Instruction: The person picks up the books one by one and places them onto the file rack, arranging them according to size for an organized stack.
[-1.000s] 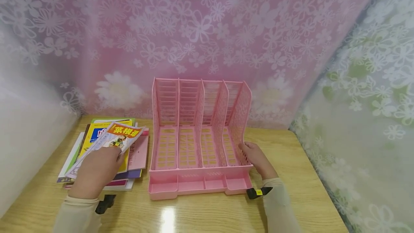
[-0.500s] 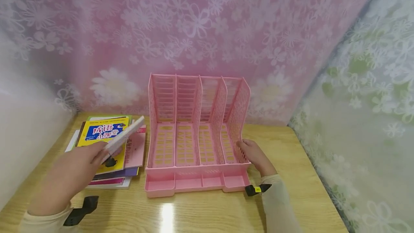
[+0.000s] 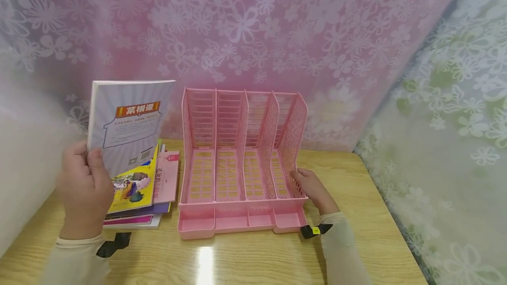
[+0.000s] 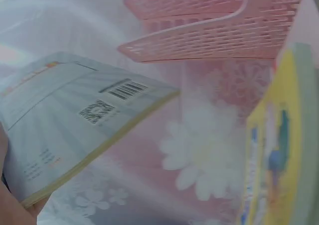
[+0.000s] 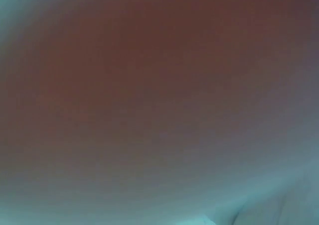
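In the head view my left hand [image 3: 87, 184] grips a paperback book [image 3: 130, 122] by its left edge, thumb on the grey-blue back cover. The book is held upright over a stack of books, its barcode [image 4: 128, 89] plain in the left wrist view. A yellow book [image 3: 134, 188] tops that stack, partly hidden behind the held one. At the centre stands a pink plastic file rack [image 3: 241, 206] with upright dividers and small front compartments. My right hand [image 3: 314, 188] holds the rack's right side wall near its lower front. The right wrist view is a dark blur.
A pink book [image 3: 166, 179] juts from the stack's right side, close to the rack. The wooden table [image 3: 245, 258] meets a pink flowered curtain [image 3: 245, 34] behind and pale flowered sheeting [image 3: 447, 144] at the right.
My left hand has lifted the book off the stack and turned it from front cover to back cover, now upright. My right hand has stayed on the rack.
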Action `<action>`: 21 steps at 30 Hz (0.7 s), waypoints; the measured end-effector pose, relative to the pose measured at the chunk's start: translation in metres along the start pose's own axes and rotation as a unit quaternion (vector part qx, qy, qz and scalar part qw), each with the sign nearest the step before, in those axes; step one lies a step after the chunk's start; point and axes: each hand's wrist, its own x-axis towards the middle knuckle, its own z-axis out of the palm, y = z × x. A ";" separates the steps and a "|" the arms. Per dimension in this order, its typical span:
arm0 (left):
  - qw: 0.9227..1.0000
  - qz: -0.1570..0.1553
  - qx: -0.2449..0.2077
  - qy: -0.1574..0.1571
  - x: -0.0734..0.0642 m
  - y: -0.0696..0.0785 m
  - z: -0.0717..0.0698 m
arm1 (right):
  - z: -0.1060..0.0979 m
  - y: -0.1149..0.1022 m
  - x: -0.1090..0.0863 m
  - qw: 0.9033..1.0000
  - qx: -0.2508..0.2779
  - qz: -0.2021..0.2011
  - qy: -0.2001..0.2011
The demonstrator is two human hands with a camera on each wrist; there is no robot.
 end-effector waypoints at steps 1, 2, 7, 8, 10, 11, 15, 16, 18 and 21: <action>1.000 -0.009 -0.007 0.006 -0.002 -0.003 0.005 | 0.000 0.000 0.000 1.000 0.000 0.000 0.002; 1.000 -0.017 -0.012 0.012 -0.004 -0.005 0.011 | 0.001 0.000 -0.001 1.000 0.000 0.001 0.005; 0.997 -0.064 -0.022 0.026 -0.012 -0.011 0.028 | 0.004 0.000 -0.002 1.000 0.002 0.001 0.006; 0.997 -0.072 -0.023 0.026 -0.013 -0.011 0.029 | 0.004 0.000 -0.002 1.000 0.003 0.001 0.004; 0.996 -0.089 -0.012 0.009 -0.013 -0.010 0.028 | 0.004 0.000 -0.001 1.000 0.005 0.002 0.004; 0.995 -0.095 -0.007 -0.002 -0.013 -0.011 0.028 | 0.004 0.000 -0.001 1.000 0.003 0.003 0.007; 0.992 -0.107 0.035 -0.058 -0.008 -0.014 0.022 | 0.004 0.001 -0.002 1.000 -0.001 0.000 0.012; 0.989 -0.110 0.050 -0.082 -0.005 -0.014 0.018 | 0.004 0.002 -0.002 1.000 -0.001 -0.002 0.011; 0.978 -0.120 0.083 -0.149 -0.001 -0.013 0.009 | 0.004 0.003 -0.002 1.000 -0.001 -0.003 0.008; 0.946 -0.130 0.123 -0.271 0.002 -0.010 -0.002 | 0.002 0.005 -0.001 1.000 0.000 -0.004 0.009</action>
